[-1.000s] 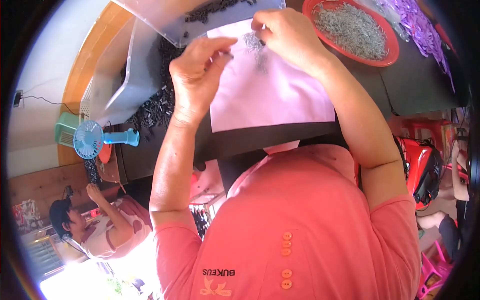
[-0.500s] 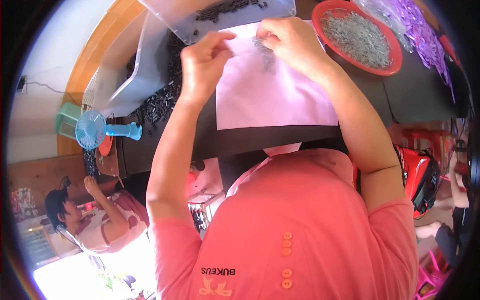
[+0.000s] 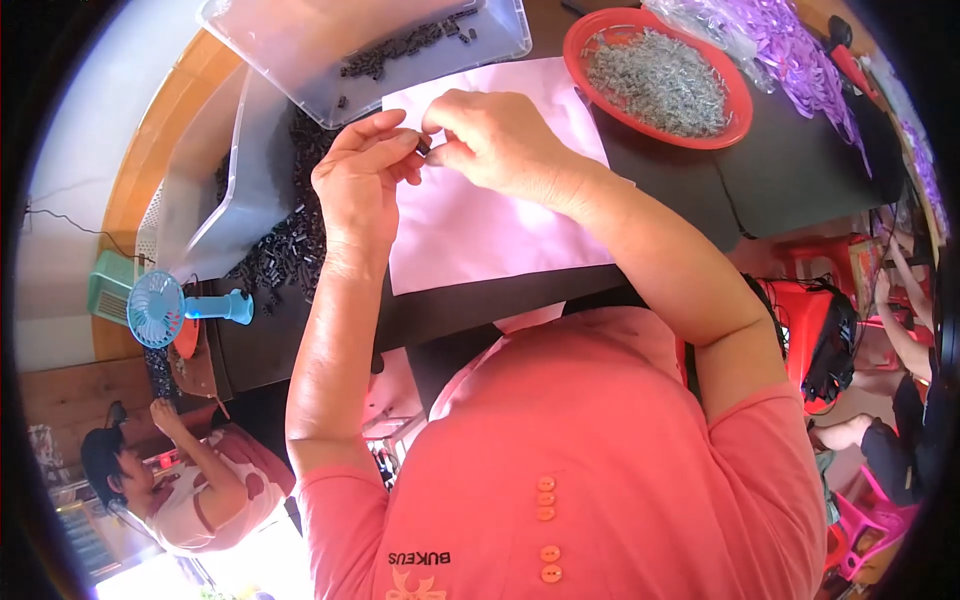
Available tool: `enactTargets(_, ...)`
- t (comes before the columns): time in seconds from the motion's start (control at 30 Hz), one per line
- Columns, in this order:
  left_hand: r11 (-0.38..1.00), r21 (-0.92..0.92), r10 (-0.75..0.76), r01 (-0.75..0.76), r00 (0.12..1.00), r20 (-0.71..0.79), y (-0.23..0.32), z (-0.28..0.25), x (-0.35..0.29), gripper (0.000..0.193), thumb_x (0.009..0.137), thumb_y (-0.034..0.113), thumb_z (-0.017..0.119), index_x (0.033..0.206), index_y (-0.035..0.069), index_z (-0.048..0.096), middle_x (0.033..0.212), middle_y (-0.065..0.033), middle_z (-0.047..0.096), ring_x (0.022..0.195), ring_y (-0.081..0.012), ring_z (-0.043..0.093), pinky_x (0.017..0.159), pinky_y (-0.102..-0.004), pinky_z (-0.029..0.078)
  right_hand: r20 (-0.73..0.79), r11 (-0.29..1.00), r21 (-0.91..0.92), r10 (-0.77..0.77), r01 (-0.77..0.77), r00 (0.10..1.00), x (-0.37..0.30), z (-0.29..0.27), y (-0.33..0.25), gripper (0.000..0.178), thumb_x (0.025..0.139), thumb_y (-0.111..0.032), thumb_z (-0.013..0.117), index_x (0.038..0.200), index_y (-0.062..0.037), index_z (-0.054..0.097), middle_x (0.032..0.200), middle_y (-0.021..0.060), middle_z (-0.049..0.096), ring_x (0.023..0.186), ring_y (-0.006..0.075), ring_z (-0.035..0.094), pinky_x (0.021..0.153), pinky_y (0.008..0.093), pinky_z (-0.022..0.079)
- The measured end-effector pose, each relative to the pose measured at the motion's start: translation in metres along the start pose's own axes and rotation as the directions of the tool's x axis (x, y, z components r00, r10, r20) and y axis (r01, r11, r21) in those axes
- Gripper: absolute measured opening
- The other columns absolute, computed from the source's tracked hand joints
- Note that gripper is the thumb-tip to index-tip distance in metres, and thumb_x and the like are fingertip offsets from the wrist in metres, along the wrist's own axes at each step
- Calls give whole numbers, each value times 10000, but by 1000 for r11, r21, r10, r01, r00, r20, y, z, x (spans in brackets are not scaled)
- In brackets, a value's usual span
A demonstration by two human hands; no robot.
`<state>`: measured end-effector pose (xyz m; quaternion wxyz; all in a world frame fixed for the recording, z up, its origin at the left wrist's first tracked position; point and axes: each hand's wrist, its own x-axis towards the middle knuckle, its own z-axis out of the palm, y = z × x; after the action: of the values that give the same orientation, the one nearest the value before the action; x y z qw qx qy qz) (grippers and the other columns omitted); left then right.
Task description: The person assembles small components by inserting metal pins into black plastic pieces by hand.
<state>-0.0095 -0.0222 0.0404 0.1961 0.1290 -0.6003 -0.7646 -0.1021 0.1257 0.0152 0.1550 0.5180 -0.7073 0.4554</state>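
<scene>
Over the far left part of a pale pink sheet (image 3: 480, 235), my two hands meet at the fingertips. My left hand (image 3: 362, 175) pinches a small black piece (image 3: 423, 148) between thumb and fingers. From the right, my right hand (image 3: 495, 140) comes up against the same piece, thumb and forefinger closed. Whatever sits between those right fingertips is too small to make out. My right hand covers the part of the sheet behind it.
Beyond the sheet, a clear plastic bin (image 3: 300, 75) holds black pieces. Another clear bin (image 3: 215, 215) and a pile of black pieces (image 3: 285, 250) lie left. A red bowl (image 3: 735, 125) of small clear pieces, purple strips (image 3: 800, 75) and a blue fan (image 3: 157, 308) stand around. A seated person (image 3: 190, 480) is at left.
My hands were apart, the right one over a small grey heap on the sheet. They have now come together at the black piece. The whole view has shifted a little.
</scene>
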Motion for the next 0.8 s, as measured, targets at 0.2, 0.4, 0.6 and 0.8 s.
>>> enactTargets(0.2,997,-7,-71,71,998,0,-6,-4,0,216,834,-69,602,1050,-87,601,883,-157,668,681,-211,623,607,-296,498,-18,997,-66,-37,36,999,-2,9,-4,101,803,-97,655,868,-76,581,830,78,645,733,284,641,608,397,489)
enactTargets(0.4,994,90,-67,63,997,46,-10,-8,0,204,832,-63,606,1034,-88,625,891,-147,673,703,-183,618,618,-281,495,56,994,-108,21,-15,998,0,5,-5,91,806,-94,645,866,-58,587,837,85,650,748,297,646,605,419,489)
enactTargets(0.6,960,279,-28,14,999,46,-24,-7,-9,193,818,-40,620,1001,-74,670,816,-97,666,649,-128,577,569,-241,448,231,935,-352,125,-37,965,13,-47,-43,107,763,-89,643,864,-53,633,864,104,655,781,318,649,634,430,505)
enactTargets(0.8,936,353,4,8,999,-33,-37,-6,-11,169,830,-4,633,985,-32,693,744,-42,634,556,-70,504,519,-199,393,100,804,-593,115,-34,988,-42,-113,-19,197,731,-103,692,900,-52,606,838,113,580,801,332,613,699,444,491)
